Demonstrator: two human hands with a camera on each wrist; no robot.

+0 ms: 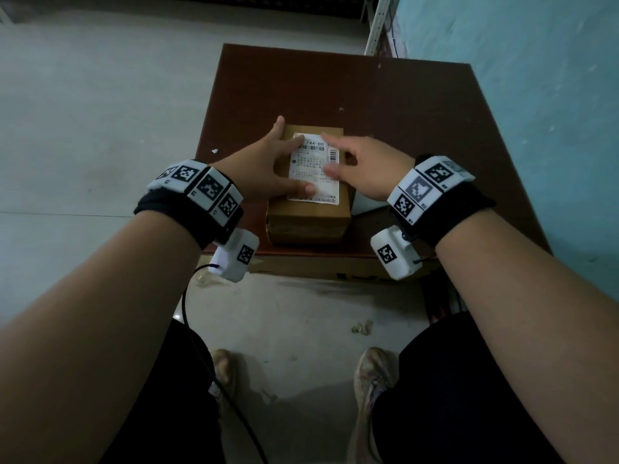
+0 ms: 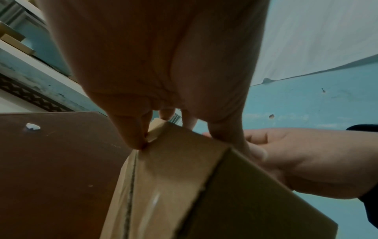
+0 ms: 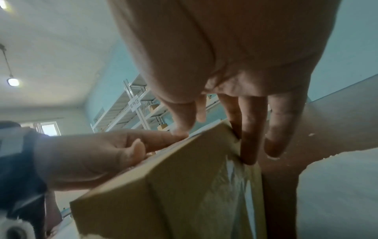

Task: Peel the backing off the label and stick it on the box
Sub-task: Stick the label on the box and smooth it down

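Note:
A brown cardboard box (image 1: 308,226) stands near the front edge of a dark brown table (image 1: 368,95). A white printed label (image 1: 313,169) lies flat on the box top. My left hand (image 1: 284,162) is spread over the label's left side, with the thumb on its near left corner and a finger on its far left corner. My right hand (image 1: 338,154) lies on the label's right side, thumb and fingers touching the paper. In the left wrist view the left hand (image 2: 163,72) rests on the box (image 2: 174,177). In the right wrist view two of the right hand's fingers (image 3: 251,137) hang beside the box (image 3: 163,186).
A white sheet (image 1: 368,204) lies on the table just right of the box, under my right wrist. A small white scrap (image 1: 214,151) sits at the table's left edge. A blue wall (image 1: 552,128) runs close along the right, with a metal rack (image 1: 378,25) behind.

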